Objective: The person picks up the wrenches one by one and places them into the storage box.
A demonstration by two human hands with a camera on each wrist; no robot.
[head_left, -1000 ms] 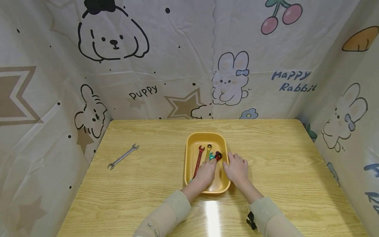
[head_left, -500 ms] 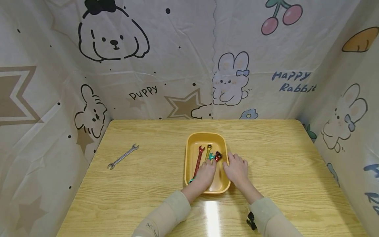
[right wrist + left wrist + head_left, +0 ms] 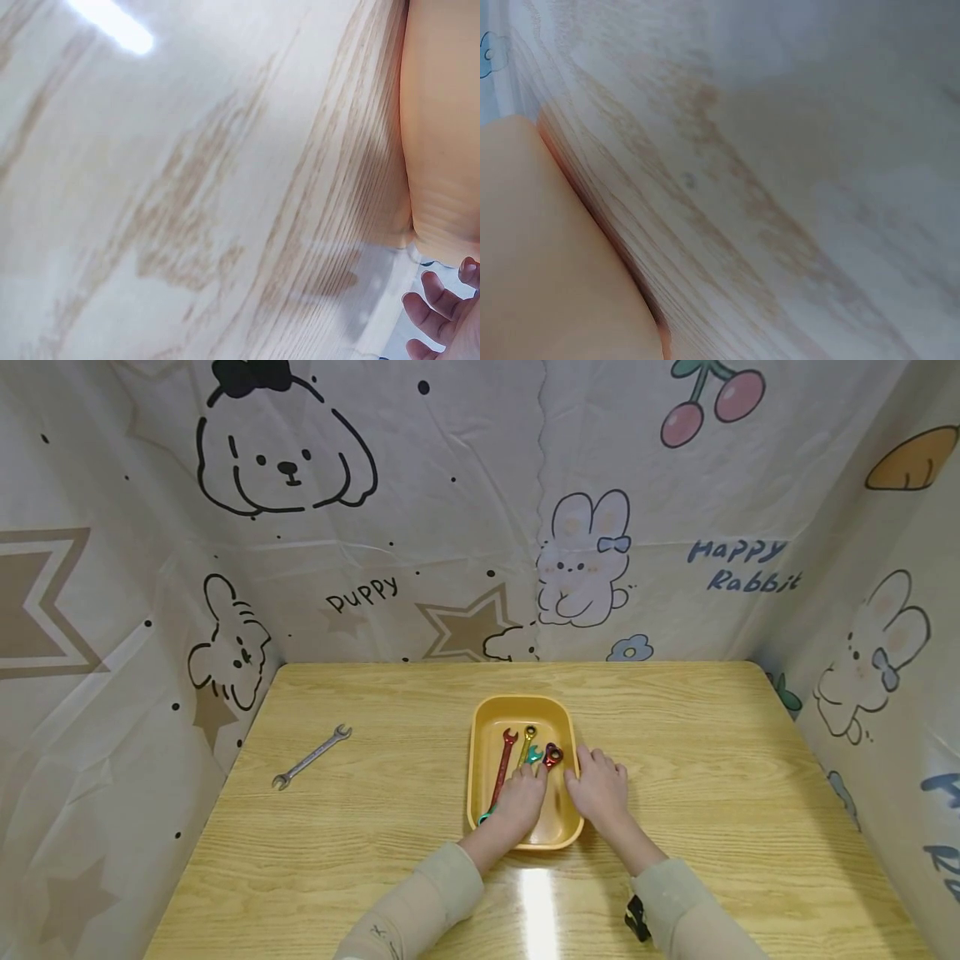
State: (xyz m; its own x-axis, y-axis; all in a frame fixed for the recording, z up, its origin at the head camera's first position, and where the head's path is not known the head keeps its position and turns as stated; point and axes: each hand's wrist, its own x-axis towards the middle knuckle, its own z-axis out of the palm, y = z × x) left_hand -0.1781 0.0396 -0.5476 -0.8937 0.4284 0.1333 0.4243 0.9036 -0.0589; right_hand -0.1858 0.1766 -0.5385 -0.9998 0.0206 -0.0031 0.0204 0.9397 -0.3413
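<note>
In the head view, my left hand [image 3: 521,802] reaches into a yellow tray [image 3: 522,700], its fingers over several wrenches. Around it show a red wrench [image 3: 504,768], a gold wrench [image 3: 528,737], a teal wrench [image 3: 533,755] and a dark red ratchet wrench head [image 3: 553,753]. The fingers hide the middles of some wrenches, and their grip is out of sight. My right hand [image 3: 603,785] holds the tray's right rim, thumb over the edge and fingers outside. Fingers of it [image 3: 435,311] appear bent in the right wrist view. The left wrist view shows no fingers.
A silver wrench [image 3: 312,757] lies on the wooden table [image 3: 390,735], left of the tray. A small black object [image 3: 637,918] is beside the right sleeve. A printed sheet [image 3: 450,485] encloses the table at the back and both sides.
Both hands stay in nearly the same place. The teal wrench has shifted slightly left, apart from the dark red head, and its ring at the tray's lower left shows more.
</note>
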